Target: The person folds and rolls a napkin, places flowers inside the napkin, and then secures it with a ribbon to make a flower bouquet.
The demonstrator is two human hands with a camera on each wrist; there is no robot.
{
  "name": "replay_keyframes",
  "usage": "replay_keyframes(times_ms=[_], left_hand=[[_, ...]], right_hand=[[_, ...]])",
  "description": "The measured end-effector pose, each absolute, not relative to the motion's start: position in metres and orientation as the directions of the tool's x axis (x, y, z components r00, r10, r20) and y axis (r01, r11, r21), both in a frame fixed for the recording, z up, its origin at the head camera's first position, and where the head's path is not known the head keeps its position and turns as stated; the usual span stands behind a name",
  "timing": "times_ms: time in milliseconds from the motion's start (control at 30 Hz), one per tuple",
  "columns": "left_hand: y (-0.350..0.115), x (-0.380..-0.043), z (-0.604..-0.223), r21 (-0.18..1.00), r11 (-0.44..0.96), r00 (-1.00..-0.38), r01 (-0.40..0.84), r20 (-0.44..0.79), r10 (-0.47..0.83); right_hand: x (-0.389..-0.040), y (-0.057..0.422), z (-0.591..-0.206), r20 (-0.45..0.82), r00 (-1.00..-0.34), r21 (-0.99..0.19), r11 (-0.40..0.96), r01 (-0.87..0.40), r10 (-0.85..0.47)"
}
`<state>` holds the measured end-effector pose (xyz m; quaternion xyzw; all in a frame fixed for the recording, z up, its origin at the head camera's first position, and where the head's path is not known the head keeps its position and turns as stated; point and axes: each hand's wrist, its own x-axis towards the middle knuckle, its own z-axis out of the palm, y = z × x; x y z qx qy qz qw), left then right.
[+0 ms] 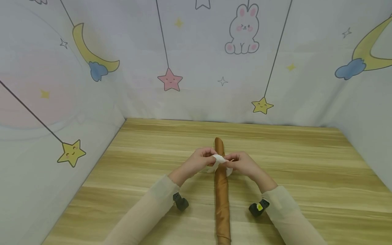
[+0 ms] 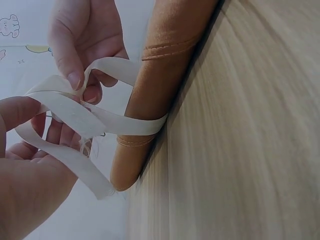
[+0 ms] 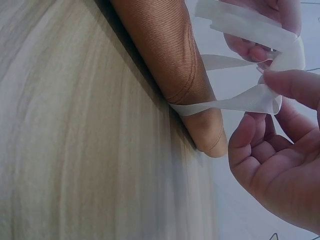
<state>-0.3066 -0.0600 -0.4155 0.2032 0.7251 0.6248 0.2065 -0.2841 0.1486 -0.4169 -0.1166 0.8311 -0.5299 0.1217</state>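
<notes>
A long brown roll [image 1: 222, 200], smooth with stitched seams in the wrist views, lies lengthwise on the table. A white ribbon [image 2: 135, 125] passes around it near its far end, with loops and loose ends standing off the roll. My left hand [image 1: 200, 162] pinches the ribbon between thumb and fingers, left of the roll. On the other side, my right hand [image 1: 243, 165] pinches the ribbon too, its thumb and fingertips closed on a strand in the right wrist view. The hands nearly meet above the roll. How the strands cross between the fingers is partly hidden.
The wood-grain table [image 1: 147, 146] extends on both sides of the roll. White cloth walls [image 1: 202, 102] printed with stars, moons and a rabbit stand behind and at the sides. A small black camera [image 1: 181, 202] is worn on the left wrist, another [image 1: 258, 207] on the right.
</notes>
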Motion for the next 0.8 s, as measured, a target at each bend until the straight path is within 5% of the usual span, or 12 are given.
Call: replay_keyframes(times_ms=[800], left_hand=[[-0.0594, -0.3068, -0.4164, 0.989, 0.146, -0.834, 0.029, -0.057, 0.549]], right_hand=[[-0.2875, 0.1511, -0.4187, -0.076, -0.957, -0.946, 0.324, -0.019, -0.279]])
